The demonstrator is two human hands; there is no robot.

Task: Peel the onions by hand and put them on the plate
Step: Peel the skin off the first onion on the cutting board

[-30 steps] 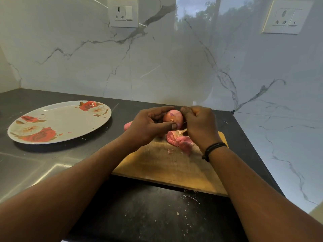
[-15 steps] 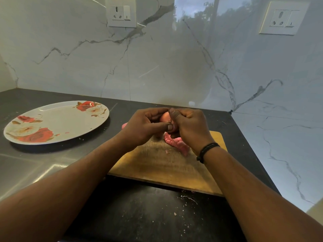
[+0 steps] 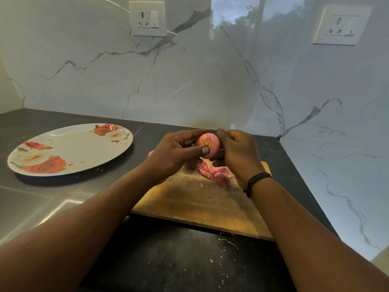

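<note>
Sitting off to the left on the dark counter (image 3: 52, 199), the floral plate (image 3: 69, 150) holds no onion. Over the wooden cutting board (image 3: 195, 203), the left hand (image 3: 174, 152) grips the onion (image 3: 208, 145), thumb pressed on it; the right hand (image 3: 237, 154) curls against its far side, loose skins (image 3: 214, 173) below.

plate (image 3: 69, 150) left of cutting board (image 3: 195, 203) — peels (image 3: 214, 173) on it

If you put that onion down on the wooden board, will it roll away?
The onion looks round and smooth, so it would probably roll a little on the flat board. Its skin looks partly peeled and shiny, so it may feel slippery. The loose peels beside it might stop it.
</note>
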